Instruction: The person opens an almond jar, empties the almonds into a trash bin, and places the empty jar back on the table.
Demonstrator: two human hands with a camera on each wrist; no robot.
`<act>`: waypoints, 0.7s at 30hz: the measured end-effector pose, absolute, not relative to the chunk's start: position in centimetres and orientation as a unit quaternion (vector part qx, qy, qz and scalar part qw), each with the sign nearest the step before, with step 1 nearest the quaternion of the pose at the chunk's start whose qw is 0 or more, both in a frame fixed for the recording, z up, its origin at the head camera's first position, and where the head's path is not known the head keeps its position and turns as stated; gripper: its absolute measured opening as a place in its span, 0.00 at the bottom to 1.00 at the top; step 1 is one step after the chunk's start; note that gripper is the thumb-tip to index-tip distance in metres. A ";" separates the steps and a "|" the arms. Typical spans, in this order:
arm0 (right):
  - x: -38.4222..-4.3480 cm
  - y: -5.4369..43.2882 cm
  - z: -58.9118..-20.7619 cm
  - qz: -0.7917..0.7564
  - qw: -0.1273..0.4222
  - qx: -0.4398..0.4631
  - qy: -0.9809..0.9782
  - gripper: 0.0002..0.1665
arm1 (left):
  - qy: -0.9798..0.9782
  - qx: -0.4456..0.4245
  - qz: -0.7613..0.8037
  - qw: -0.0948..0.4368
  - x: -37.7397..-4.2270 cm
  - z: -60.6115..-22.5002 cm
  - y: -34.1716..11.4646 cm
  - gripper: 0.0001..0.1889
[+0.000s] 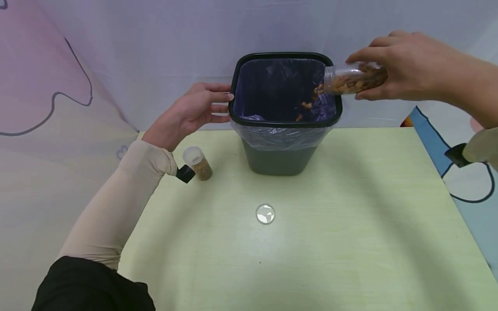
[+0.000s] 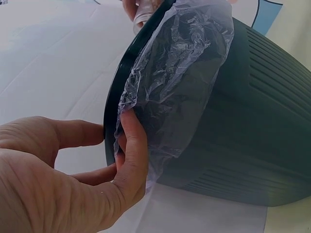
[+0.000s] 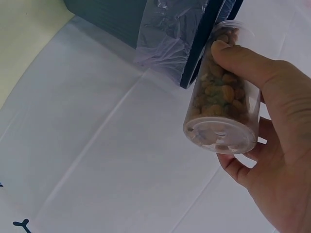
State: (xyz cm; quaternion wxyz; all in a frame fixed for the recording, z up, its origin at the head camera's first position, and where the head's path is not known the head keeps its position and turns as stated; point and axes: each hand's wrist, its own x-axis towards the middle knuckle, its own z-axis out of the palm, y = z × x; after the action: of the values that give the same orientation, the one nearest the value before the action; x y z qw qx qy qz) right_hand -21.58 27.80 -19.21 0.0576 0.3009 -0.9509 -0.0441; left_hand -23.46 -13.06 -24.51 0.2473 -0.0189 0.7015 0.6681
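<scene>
A dark green trash bin (image 1: 280,160) with a thin plastic bag liner (image 2: 184,87) folded over its rim stands at the table's far edge. At its left rim my left hand (image 1: 200,106) holds on, thumb by the rim and curled fingers against the bag. My right hand (image 1: 416,69) grips a clear plastic jar (image 3: 223,97) on its side, its mouth over the bin's right rim. Brown nuts (image 1: 307,105) spill from the mouth into the bin, and many more lie inside the jar.
Left of the bin, a second clear jar (image 1: 203,169) with a whitish lid and brown contents stands near my left wrist. A round clear lid (image 1: 265,214) lies mid-table. Behind the pale green table (image 1: 330,242) hangs a light cloth (image 1: 175,43).
</scene>
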 end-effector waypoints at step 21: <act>-21.7 27.6 -18.6 -0.067 0.063 0.303 -0.948 0.46 | 0.710 -0.016 0.660 0.245 -23.3 -24.3 -12.8 0.28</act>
State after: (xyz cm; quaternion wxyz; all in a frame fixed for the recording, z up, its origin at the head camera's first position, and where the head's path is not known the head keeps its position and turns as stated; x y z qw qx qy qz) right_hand -21.67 27.60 -18.55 0.0634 0.3034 -0.9484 -0.0674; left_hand -23.34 -12.80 -24.28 0.2447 -0.0160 0.7105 0.6596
